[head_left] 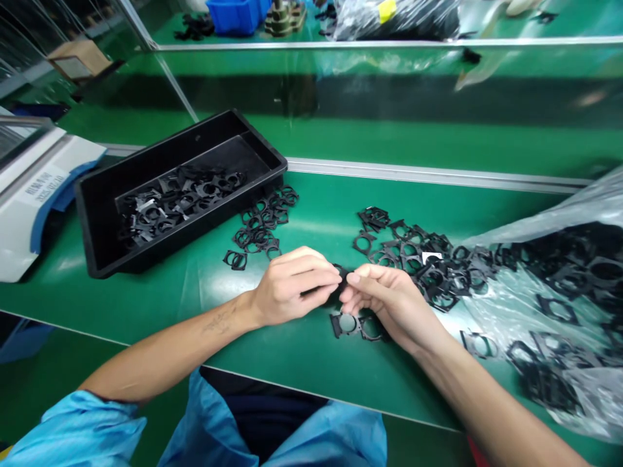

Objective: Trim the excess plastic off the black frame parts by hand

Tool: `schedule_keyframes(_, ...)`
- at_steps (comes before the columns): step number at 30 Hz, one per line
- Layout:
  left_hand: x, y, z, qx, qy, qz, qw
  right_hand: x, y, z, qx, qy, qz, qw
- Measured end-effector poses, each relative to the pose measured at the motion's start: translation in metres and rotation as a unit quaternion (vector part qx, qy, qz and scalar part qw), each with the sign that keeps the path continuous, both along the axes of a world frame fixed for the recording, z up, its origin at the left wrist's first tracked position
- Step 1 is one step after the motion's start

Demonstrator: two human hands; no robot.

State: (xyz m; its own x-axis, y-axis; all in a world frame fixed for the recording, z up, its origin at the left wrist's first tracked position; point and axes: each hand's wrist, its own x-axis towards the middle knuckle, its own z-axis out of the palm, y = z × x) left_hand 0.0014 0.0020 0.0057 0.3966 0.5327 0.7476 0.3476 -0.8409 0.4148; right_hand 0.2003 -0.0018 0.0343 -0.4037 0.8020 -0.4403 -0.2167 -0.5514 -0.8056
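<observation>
Between my two hands, a small black plastic ring part [342, 275] is pinched at the fingertips, mostly hidden by the fingers. My left hand [296, 285] has its fingers closed on the part's left side. My right hand [389, 295] grips the other side with thumb and fingers. Just below them, loose black ring parts [348, 323] lie on the green table. A pile of similar parts [413, 250] spreads to the right of my hands, and a smaller group [260, 227] lies to the left, beside the black tray.
A black tray [178, 263] holding many ring parts stands at the left. Beyond it is a white and blue machine [53, 188]. A clear plastic bag [516, 295] with more parts covers the right side. A shelf above carries a blue bin [233, 16] and a plastic-wrapped bundle [403, 19].
</observation>
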Motion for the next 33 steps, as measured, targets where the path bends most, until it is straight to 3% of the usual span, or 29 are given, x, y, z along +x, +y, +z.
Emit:
schedule_keyframes(14, 0.0009, -0.0027, 0.0022, -0.012, 0.02, 0.009, 1.0, -0.0001, -0.0006, 0.0003, 0.018, -0.012, 0.016, 1.0)
schedule_keyframes(21, -0.0013, -0.0011, 0.0012, 0.015, 0.039, 0.004, 0.999, 0.0013, -0.0009, -0.0002, -0.017, 0.018, 0.002, 1.0)
schedule_keyframes(27, -0.001, -0.0014, 0.0015, 0.041, 0.033, 0.006, 0.999, 0.0017, 0.0015, -0.0014, -0.031, 0.023, 0.033, 0.999)
schedule_keyframes(30, -0.0014, -0.0008, 0.0016, 0.024, 0.021, 0.01, 0.999, 0.0002, -0.0009, -0.0006, 0.027, -0.028, 0.053, 0.998)
schedule_keyframes(33, -0.002, 0.0005, 0.0015, -0.018, -0.003, 0.029, 0.999, -0.0021, -0.0061, -0.0002, 0.185, -0.153, 0.007, 0.971)
